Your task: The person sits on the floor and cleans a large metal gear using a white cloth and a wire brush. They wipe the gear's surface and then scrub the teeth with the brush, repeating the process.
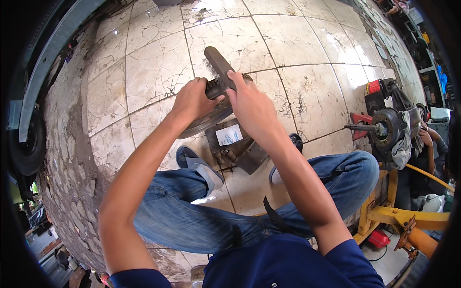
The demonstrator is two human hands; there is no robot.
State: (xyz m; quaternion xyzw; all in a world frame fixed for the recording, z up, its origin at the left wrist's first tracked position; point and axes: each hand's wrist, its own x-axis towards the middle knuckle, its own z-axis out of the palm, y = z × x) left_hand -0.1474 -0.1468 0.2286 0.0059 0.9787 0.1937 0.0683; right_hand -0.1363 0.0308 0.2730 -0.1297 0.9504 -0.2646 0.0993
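Note:
My right hand (252, 105) is wrapped round the near end of a brush (217, 61). It has a long, dark, dirty block and bristles on its left side. My left hand (190, 100) grips the rim of a round, dark metal part (207, 124), holding it tilted above the floor. The brush crosses the upper edge of this part; my hands hide much of it. Beneath, between my feet, lie a dark block-shaped piece with a white label (229, 135), a dark flat piece (251, 157) and small cylindrical metal parts (225, 154).
At the right, a greasy metal assembly with a shaft (384, 126) and a cloth (401, 149) stands near a yellow metal frame (408, 218). Another person's hand (426, 134) is beside it. A red case (378, 238) lies below; a tyre (30, 146) is at far left.

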